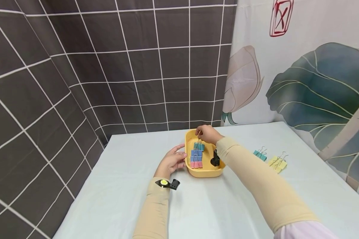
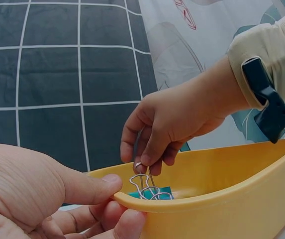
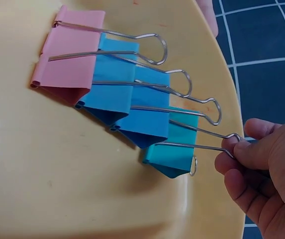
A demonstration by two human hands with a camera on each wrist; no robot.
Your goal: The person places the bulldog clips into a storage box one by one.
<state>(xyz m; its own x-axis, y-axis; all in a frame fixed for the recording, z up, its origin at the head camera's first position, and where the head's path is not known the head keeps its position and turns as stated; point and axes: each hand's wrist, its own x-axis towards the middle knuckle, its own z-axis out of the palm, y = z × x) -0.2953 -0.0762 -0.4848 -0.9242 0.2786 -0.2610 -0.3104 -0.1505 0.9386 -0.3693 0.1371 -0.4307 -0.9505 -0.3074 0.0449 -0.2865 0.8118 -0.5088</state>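
My right hand reaches over the far rim of a yellow plastic basin. Its thumb and forefinger pinch the wire handle of a teal binder clip inside. Beside that clip, a blue binder clip, a light blue binder clip and a pink binder clip line up in an overlapping row, wire handles pointing the same way. At the basin's left side, my left hand holds the rim, thumb on the edge and fingers against the outer wall. The left wrist view hides most clips behind the wall.
To the right of the basin, teal binder clips and yellow binder clips lie on the white tabletop. A dark gridded cloth hangs behind, with a floral curtain at the right.
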